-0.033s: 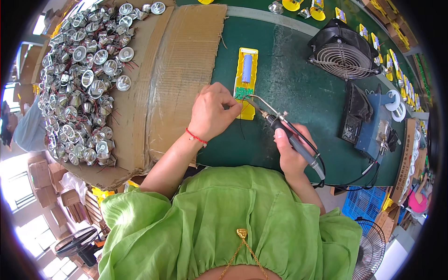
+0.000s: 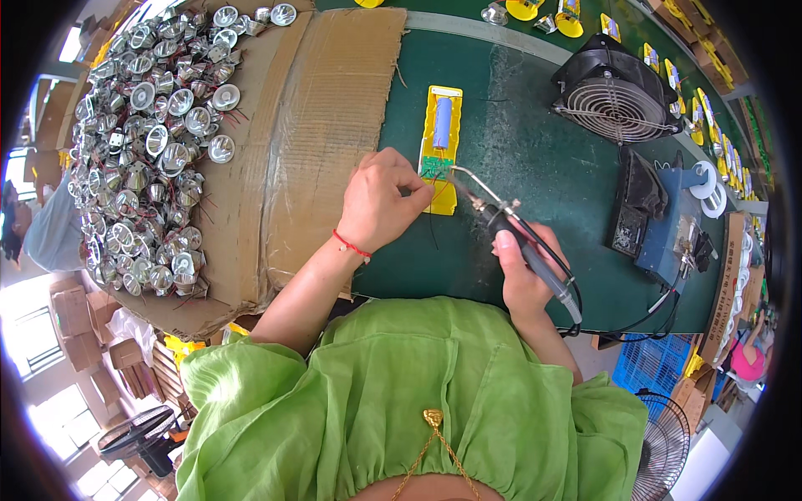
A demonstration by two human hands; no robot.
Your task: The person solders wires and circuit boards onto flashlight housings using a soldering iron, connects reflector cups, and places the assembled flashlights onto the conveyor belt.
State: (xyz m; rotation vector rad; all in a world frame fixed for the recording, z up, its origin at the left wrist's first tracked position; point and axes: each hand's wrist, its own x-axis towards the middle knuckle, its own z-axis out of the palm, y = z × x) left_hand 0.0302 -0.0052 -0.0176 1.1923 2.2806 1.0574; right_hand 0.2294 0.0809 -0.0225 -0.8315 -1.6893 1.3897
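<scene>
— What are the fingers doing?
— Left hand [image 2: 380, 200] pinches a thin wire at the small green circuit board [image 2: 436, 167]; right hand [image 2: 522, 280] is wrapped around a black soldering iron [image 2: 510, 225].
— Where's the board?
— In the yellow plastic casing [image 2: 441, 150] on the green counter [image 2: 518, 142], at twelve o'clock from the hands.

left hand [image 2: 380, 200] pinched, right hand [image 2: 522, 275] fisted

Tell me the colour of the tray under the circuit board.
Yellow tray, clearest in the head view.
</scene>
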